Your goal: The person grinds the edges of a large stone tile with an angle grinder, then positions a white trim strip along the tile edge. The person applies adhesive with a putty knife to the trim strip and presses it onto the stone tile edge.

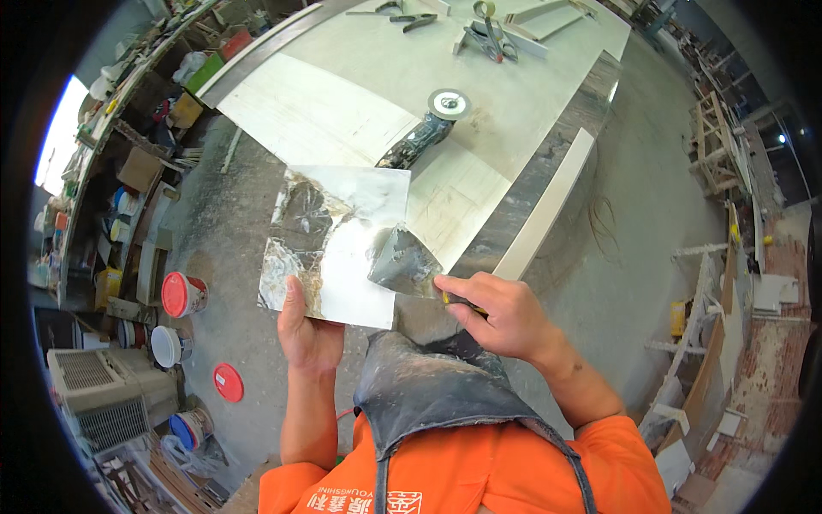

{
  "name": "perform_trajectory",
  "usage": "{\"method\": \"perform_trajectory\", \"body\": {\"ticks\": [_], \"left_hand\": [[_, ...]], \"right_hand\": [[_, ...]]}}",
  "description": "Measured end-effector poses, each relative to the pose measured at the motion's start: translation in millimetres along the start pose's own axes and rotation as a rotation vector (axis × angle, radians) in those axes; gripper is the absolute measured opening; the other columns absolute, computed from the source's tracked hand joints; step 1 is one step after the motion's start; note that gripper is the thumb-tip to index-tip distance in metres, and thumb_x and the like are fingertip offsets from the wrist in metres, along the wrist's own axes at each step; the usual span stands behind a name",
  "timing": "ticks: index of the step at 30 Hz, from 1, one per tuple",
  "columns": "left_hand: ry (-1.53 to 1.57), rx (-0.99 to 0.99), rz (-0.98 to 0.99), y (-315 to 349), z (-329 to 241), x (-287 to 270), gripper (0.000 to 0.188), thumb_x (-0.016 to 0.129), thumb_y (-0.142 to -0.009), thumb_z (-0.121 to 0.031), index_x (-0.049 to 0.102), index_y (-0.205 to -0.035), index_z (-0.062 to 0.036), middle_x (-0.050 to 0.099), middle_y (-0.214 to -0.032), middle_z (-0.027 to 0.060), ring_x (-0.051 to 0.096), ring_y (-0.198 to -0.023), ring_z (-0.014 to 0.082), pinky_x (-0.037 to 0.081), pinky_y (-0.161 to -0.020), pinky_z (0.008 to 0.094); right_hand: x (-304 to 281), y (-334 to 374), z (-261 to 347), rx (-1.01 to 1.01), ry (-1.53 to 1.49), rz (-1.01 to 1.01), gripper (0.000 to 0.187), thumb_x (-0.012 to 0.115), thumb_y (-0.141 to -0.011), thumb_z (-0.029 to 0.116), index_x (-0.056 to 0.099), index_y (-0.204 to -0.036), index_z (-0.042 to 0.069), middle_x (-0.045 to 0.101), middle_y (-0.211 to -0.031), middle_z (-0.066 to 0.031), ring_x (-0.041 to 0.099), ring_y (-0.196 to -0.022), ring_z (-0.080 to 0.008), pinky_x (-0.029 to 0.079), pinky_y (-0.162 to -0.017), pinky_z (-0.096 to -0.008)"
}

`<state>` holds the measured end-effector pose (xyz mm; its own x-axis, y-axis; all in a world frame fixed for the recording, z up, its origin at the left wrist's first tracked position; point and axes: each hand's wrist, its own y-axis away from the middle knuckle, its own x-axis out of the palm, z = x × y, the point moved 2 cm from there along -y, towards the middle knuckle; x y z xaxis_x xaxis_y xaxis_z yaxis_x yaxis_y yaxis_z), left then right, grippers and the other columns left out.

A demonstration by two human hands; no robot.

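A square, glossy stone-look slab (355,206), white with brown and grey veining, is held tilted in front of me. My left hand (310,336) grips its near left edge, thumb on the face and the other fingers mostly hidden beneath. My right hand (501,313) is closed round the black and yellow handle (462,301) of a putty knife, index finger stretched along it. The knife's wide, shiny blade (404,261) lies over the slab's right part; whether it touches cannot be made out. Beyond the slab, an angle grinder (419,141) with a round disc rests on the worktable.
The pale worktable (360,73) has dark stone-look edging strips (548,163). Clamps (490,41) lie at its far end. Buckets (184,295) and a red lid (228,382) are on the floor at left, near cluttered shelves. Wooden racks (717,141) stand at right.
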<state>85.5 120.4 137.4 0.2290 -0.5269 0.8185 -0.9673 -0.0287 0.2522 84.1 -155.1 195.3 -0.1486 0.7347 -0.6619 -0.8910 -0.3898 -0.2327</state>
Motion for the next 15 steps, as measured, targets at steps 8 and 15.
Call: {"method": "perform_trajectory", "body": {"ticks": [8, 15], "left_hand": [[-0.038, -0.043, -0.049, -36.0, -28.2, -30.5, 0.054, 0.046, -0.11, -0.038, 0.045, -0.148, 0.0001, 0.057, -0.146, 0.0142, 0.056, -0.134, 0.0299, 0.044, -0.113, 0.0465], [0.034, -0.057, 0.07, -57.5, -54.4, -20.8, 0.053, 0.045, -0.11, -0.037, 0.048, -0.145, 0.0029, 0.058, -0.145, 0.0177, 0.057, -0.132, 0.032, 0.044, -0.113, 0.0468]], "right_hand": [[21.5, -21.1, 25.4, 0.211, 0.229, 0.056, 0.036, 0.071, -0.088, 0.011, 0.071, -0.124, 0.013, 0.071, -0.088, -0.0089, 0.068, -0.073, -0.0286, 0.056, -0.064, -0.0376], [-4.0, -27.8, 18.5, 0.181, 0.11, -0.09, 0.032, 0.071, -0.089, 0.013, 0.073, -0.12, 0.011, 0.071, -0.087, -0.011, 0.068, -0.075, -0.0304, 0.056, -0.067, -0.0386]]}}
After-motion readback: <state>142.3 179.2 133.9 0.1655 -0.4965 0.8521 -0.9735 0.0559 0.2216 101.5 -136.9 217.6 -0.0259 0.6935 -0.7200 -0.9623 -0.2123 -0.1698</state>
